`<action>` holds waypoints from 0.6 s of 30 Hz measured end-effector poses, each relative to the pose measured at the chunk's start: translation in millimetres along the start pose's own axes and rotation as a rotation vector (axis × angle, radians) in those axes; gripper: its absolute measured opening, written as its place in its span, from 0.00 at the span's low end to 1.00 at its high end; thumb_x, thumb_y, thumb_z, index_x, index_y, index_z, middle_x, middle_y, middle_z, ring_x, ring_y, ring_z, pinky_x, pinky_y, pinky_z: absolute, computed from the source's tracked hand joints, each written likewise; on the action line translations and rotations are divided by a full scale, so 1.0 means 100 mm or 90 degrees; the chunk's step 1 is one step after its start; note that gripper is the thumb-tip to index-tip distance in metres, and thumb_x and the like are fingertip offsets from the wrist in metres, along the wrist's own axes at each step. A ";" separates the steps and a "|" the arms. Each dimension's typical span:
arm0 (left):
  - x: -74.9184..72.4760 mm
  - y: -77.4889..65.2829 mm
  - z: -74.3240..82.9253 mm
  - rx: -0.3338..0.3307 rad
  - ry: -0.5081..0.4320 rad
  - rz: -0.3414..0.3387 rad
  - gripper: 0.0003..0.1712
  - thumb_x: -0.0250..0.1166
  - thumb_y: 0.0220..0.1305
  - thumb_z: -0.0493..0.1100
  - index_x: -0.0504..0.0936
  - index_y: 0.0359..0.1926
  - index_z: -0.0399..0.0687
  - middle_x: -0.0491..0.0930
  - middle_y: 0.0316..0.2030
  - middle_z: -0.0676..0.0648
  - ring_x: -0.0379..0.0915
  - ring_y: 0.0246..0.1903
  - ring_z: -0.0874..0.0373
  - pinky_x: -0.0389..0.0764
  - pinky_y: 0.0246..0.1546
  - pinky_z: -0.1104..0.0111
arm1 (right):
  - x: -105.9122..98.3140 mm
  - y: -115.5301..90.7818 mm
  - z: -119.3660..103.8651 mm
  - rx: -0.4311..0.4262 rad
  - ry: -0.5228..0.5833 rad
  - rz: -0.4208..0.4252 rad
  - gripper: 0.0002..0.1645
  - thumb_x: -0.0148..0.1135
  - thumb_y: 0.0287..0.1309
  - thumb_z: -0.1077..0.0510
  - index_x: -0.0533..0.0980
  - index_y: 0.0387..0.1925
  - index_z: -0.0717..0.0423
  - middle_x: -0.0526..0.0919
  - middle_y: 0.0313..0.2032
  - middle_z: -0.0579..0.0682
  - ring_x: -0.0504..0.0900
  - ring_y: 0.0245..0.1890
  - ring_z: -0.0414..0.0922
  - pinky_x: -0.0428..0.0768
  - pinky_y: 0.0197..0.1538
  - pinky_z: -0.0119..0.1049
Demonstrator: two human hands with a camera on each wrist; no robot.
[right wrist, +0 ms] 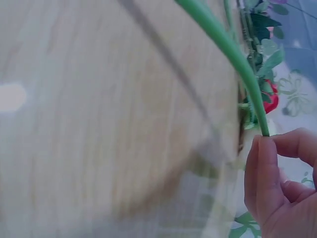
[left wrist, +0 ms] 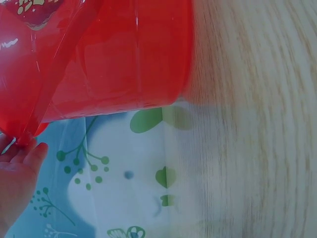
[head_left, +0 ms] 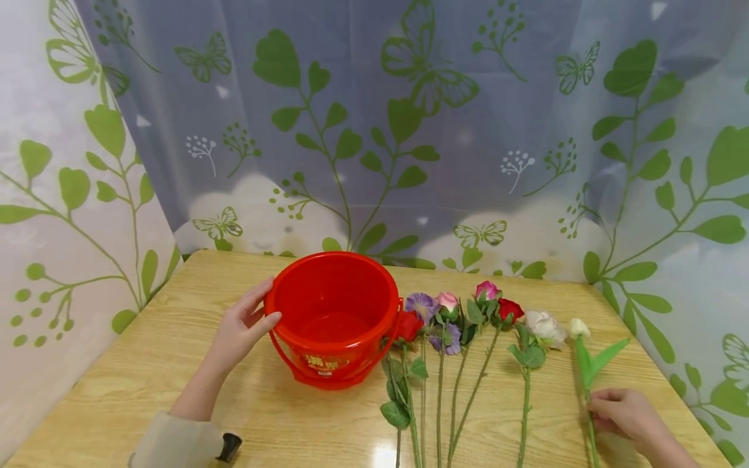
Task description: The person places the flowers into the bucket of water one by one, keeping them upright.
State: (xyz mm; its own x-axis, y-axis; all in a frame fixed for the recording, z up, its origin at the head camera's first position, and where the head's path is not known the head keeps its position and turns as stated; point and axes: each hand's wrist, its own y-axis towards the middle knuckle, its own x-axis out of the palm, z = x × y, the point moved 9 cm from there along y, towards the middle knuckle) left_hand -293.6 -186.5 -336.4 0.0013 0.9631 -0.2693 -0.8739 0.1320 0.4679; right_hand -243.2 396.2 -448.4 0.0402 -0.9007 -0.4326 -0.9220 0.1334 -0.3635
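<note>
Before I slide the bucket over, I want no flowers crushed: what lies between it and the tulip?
Head view: red, purple and pink flowers, then a white rose nearest the tulip.

Flower stems (head_left: 524, 416) cut off by head view's bottom edge.

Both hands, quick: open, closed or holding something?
Left hand: open, touching the red bucket at its rim.
Right hand: closed, pinching the white tulip's green stem.
</note>
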 end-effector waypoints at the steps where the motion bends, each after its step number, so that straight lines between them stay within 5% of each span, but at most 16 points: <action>1: 0.00 0.00 0.00 0.000 -0.002 0.001 0.31 0.60 0.56 0.31 0.61 0.61 0.33 0.60 0.60 0.38 0.56 0.58 0.44 0.67 0.48 0.75 | -0.01 0.00 -0.02 -0.002 0.005 -0.002 0.14 0.54 0.51 0.66 0.71 0.34 0.80 0.75 0.24 0.45 0.77 0.23 0.39 0.80 0.30 0.34; 11: 0.03 0.01 -0.01 0.011 -0.053 -0.012 0.31 0.58 0.56 0.29 0.59 0.61 0.29 0.57 0.61 0.35 0.53 0.59 0.41 0.68 0.47 0.78 | -0.04 -0.08 -0.26 -0.019 0.074 -0.019 0.15 0.52 0.56 0.66 0.70 0.41 0.77 0.76 0.29 0.45 0.77 0.28 0.39 0.79 0.37 0.35; 18: 0.03 0.01 0.00 0.011 -0.051 -0.015 0.33 0.59 0.55 0.29 0.58 0.61 0.28 0.56 0.61 0.35 0.52 0.59 0.41 0.68 0.46 0.78 | 0.04 -0.15 -0.44 -0.047 0.174 -0.056 0.04 0.53 0.56 0.66 0.73 0.34 0.61 0.76 0.30 0.44 0.78 0.30 0.39 0.79 0.39 0.33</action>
State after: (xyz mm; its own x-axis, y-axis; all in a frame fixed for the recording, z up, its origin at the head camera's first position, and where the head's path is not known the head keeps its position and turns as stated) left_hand -294.3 -183.1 -337.4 0.0612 0.9754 -0.2119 -0.8643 0.1580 0.4776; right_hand -246.2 372.8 -408.2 0.0260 -0.9867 -0.1603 -0.9455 0.0278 -0.3245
